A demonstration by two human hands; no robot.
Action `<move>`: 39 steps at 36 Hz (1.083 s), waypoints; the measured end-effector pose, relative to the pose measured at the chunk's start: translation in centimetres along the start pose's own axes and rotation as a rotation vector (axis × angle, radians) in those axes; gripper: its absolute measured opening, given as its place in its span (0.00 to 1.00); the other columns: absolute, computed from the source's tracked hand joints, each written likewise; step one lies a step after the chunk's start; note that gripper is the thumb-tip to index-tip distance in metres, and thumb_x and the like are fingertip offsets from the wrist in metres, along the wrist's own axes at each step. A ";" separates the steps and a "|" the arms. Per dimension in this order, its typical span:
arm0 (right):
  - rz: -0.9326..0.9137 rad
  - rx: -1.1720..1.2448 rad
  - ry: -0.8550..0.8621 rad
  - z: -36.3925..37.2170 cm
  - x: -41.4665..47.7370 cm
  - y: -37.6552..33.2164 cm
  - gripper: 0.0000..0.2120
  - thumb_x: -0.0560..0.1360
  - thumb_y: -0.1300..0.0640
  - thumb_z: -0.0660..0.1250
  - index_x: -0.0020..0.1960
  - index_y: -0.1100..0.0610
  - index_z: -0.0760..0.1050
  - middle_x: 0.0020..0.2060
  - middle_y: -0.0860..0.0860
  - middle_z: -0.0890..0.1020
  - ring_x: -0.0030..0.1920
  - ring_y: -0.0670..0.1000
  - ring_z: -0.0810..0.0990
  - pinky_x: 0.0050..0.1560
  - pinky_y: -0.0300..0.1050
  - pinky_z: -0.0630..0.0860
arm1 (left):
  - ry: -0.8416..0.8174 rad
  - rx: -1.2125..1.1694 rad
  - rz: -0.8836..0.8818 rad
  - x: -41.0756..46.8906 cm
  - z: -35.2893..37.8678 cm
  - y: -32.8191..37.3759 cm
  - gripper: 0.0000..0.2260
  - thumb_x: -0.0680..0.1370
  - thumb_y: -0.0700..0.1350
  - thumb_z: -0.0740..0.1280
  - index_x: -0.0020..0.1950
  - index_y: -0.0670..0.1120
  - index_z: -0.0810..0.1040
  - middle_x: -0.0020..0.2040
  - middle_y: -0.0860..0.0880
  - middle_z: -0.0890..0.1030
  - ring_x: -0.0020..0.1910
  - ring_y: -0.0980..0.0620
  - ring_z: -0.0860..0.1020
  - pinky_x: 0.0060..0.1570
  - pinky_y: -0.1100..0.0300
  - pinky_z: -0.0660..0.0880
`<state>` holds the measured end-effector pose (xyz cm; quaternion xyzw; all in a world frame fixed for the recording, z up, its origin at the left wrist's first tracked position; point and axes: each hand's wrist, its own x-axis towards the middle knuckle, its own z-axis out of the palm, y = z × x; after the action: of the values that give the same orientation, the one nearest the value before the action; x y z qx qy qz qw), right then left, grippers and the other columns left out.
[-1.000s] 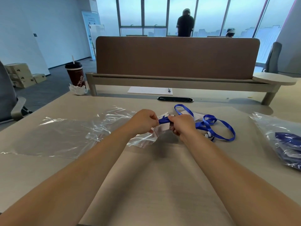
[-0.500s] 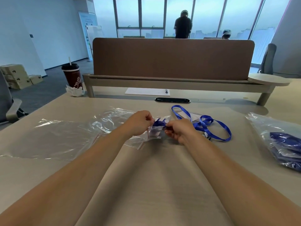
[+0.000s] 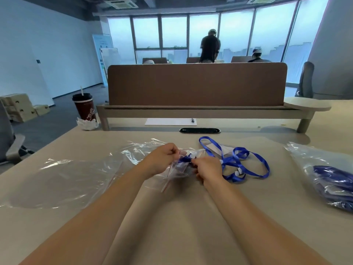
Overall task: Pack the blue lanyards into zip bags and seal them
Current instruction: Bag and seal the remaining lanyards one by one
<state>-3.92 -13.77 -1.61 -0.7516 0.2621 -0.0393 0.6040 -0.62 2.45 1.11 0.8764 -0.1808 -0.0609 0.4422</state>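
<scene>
We log a pale beige wooden desk under everything. On its left lies a large crumpled clear plastic sheet, flat, with nothing touching it. At the right edge sits a clear plastic bag of packed blue lanyards, well apart from the hands.

In the centre is a small clear zip bag with a red seal line on its near side and its mouth raised off the desk. One bunched end of a blue ribbon lanyard is at that mouth. The rest is looped loose on the desk just right of the hands, with white clips showing.

The left hand has its fingers curled, pinching the bag's mouth edge. The right hand has its fingers curled, pinching the bunched lanyard end against the mouth.

We judge this to be the feeding-in step, early on, since most of the ribbon is outside. The next move calls for the left hand to hold the mouth wide while the right pushes the bunch deeper. The right then regrips further along and gathers the loops and clips in. After that we press the seal, keeping ribbon out of the zip.
</scene>
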 end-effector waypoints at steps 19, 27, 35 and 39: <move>0.062 0.256 -0.167 -2.0 -2.2 -1.2 0.13 0.82 0.65 0.59 0.62 0.71 0.74 0.50 0.63 0.82 0.37 0.52 0.80 0.38 0.42 0.77 | -0.010 0.447 0.019 -2.6 -0.2 1.2 0.14 0.76 0.53 0.72 0.55 0.48 0.76 0.52 0.52 0.76 0.50 0.51 0.75 0.47 0.59 0.70; 0.007 0.252 -0.212 -2.8 -3.9 -1.6 0.12 0.82 0.61 0.61 0.63 0.62 0.76 0.47 0.58 0.86 0.40 0.52 0.85 0.36 0.40 0.79 | -0.019 0.561 -0.029 -3.9 -1.3 1.0 0.18 0.74 0.56 0.73 0.56 0.47 0.75 0.55 0.50 0.79 0.51 0.49 0.75 0.51 0.57 0.72; -0.057 0.141 -0.179 -3.2 -4.9 -1.6 0.08 0.83 0.62 0.58 0.59 0.58 0.73 0.45 0.53 0.85 0.35 0.49 0.84 0.32 0.37 0.77 | -0.002 0.699 -0.019 -5.2 -2.1 0.4 0.06 0.79 0.42 0.65 0.54 0.45 0.77 0.55 0.48 0.80 0.50 0.48 0.76 0.48 0.58 0.72; -0.127 0.112 -0.080 -3.3 -4.3 -0.6 0.15 0.80 0.67 0.61 0.65 0.59 0.66 0.46 0.56 0.83 0.37 0.52 0.84 0.32 0.41 0.80 | 0.137 0.568 -0.003 -5.5 -2.3 -0.4 0.07 0.80 0.41 0.60 0.48 0.47 0.77 0.50 0.48 0.81 0.47 0.48 0.77 0.48 0.55 0.75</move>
<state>-8.66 -14.72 0.98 -0.7327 0.1871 -0.0623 0.6514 -5.04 6.42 1.92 0.9674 -0.1593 0.0507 0.1904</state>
